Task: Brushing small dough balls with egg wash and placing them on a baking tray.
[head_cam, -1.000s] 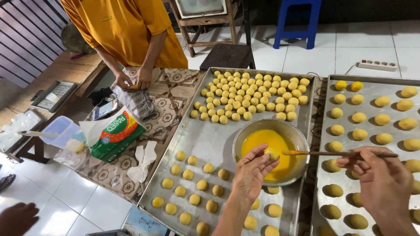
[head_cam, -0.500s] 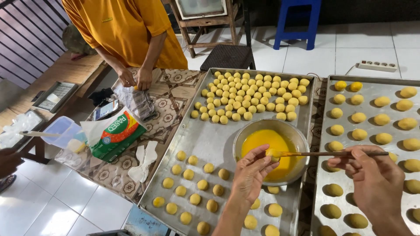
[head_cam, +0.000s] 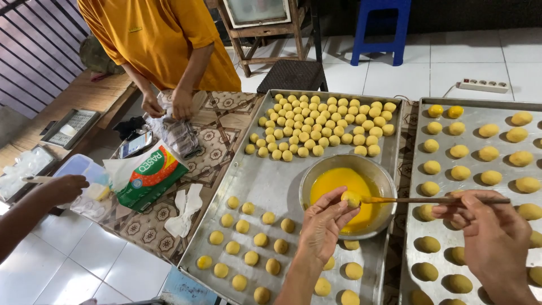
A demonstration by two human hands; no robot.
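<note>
My left hand (head_cam: pixel 324 226) pinches a small yellow dough ball (head_cam: pixel 351 198) over a metal bowl (head_cam: pixel 379 175) of orange-yellow egg wash. My right hand (head_cam: pixel 488 234) grips a thin wooden-handled brush (head_cam: pixel 435 200) whose tip touches the ball. The bowl stands on a metal tray (head_cam: pixel 265 181) that carries a dense cluster of dough balls (head_cam: pixel 324 127) at the far end and spaced rows of balls (head_cam: pixel 248 243) near me. A second tray (head_cam: pixel 474 155) on the right holds rows of larger balls.
A person in an orange shirt (head_cam: pixel 161 39) across the table handles a cloth (head_cam: pixel 178 133). Another person's hand (head_cam: pixel 56 189) reaches over a plastic container (head_cam: pixel 84 169) at left. A green packet (head_cam: pixel 149 175), a phone (head_cam: pixel 134 144), a power strip (head_cam: pixel 483 85) and a blue stool (head_cam: pixel 381 25) are around.
My hands have stayed over the bowl, the brush still at the ball. The other person's hand at left has moved in toward the plastic container.
</note>
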